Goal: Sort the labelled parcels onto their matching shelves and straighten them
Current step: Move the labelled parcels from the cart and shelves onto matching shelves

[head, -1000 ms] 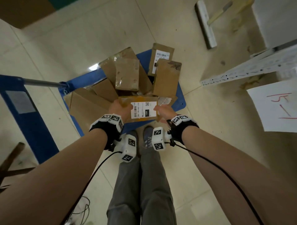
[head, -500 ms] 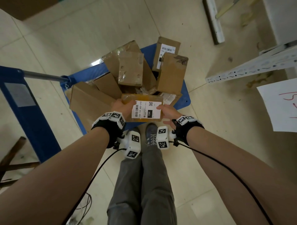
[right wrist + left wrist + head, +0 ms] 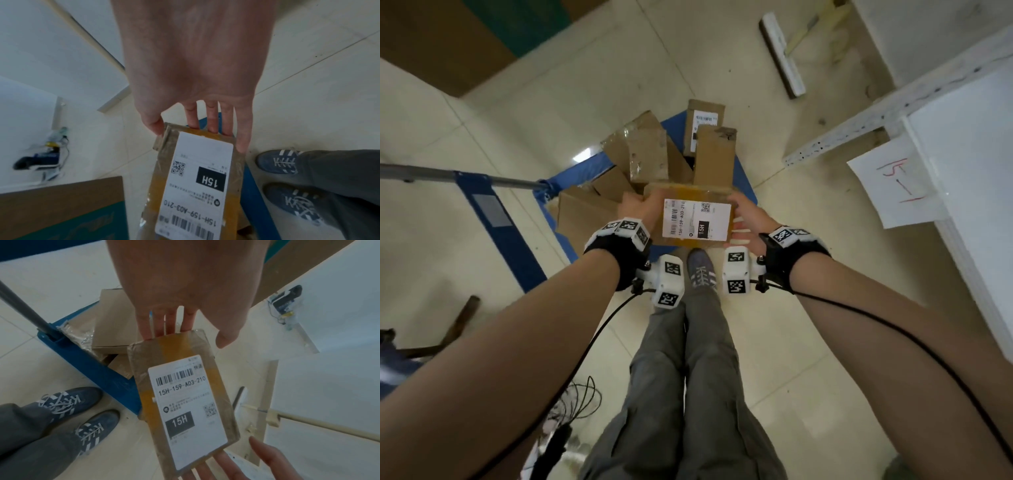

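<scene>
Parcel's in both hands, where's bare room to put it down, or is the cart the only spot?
The cart deck is crowded with heaped boxes. Bare floor lies between the cart and the shelf's perforated rail, and beside the shoes towards the white shelf board. Both the left hand and right hand hold the 15H parcel.

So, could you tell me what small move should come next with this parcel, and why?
Probably carry the parcel, held between left hand and right hand, right toward the shelf: its label reads 15H, seemingly matching the handwritten sign there.
</scene>
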Demonstrator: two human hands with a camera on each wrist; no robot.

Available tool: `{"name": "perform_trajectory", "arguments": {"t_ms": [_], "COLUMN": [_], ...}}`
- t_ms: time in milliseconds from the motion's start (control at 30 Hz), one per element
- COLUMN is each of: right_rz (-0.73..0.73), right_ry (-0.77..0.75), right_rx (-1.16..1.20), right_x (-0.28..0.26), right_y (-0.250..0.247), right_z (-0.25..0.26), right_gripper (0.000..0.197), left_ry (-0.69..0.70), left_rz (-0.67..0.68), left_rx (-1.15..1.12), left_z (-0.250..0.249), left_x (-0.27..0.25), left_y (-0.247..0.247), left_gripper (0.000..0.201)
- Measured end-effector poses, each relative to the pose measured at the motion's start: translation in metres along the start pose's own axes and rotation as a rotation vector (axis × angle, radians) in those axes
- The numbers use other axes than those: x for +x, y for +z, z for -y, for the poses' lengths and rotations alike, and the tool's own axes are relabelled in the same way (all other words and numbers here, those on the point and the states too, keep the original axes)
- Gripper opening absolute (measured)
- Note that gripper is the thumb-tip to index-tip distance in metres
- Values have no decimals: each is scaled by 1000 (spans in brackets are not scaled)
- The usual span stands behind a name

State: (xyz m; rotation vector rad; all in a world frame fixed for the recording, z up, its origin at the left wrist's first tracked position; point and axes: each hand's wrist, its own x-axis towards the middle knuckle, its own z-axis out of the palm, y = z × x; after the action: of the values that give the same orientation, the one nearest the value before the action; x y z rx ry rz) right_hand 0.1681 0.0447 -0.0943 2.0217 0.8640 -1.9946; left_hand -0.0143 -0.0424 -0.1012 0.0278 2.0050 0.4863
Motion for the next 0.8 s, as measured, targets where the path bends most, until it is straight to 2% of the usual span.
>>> {"name": "perform_trajectory", "arguments": {"t_ms": [67, 167, 233, 267, 333, 400, 433, 467, 567, 600, 667, 800], "right_rz": [13, 5, -23, -29, -38, -50, -61, -75, -150, -168, -187, -223], "right_ry": [-54, -117, -120, -130, -156, -183, -198, -210, -224, -230, -255, -311], "right_rx": [49, 97, 139, 153, 198, 248, 263, 280, 328, 350, 422, 542], "right_x": [-38, -87, -119, -131, -158, -184, -194, -205, -247, -257, -283, -324], "right_y": [-6, -10, -16, -18, -24, -32, -36, -42, -61, -68, -85, -114], "right_z": [8, 16, 16, 15, 12, 6, 4, 1, -14, -19, -32, -55], "right_gripper": [31, 31, 36, 36, 32, 32, 32, 32, 34, 36, 38, 36], "left_ry": [13, 13, 57, 76, 117, 175, 205, 230, 324, 341, 374, 449], "left_rz": [3, 7, -17, -18, 18, 83, 112, 134, 135, 145, 158, 255], "left_rx": [-7, -35, 17, 51, 106, 122, 130, 153, 262, 300, 378, 348], "left_z": [-13, -27, -29, -28, -48, -67, -74, -80, -89, -90, -98, -119], "left_x": [-25, -39, -33, -21, -64, -117, -134, -148, -167, -156, -172, -278], "left_y": [-11, -25, -29, -30, -38, -43, -43, -42, -32, -27, -19, -17], "left_gripper": [73, 110, 122, 122, 107, 64, 52, 52, 82, 84, 82, 76]}}
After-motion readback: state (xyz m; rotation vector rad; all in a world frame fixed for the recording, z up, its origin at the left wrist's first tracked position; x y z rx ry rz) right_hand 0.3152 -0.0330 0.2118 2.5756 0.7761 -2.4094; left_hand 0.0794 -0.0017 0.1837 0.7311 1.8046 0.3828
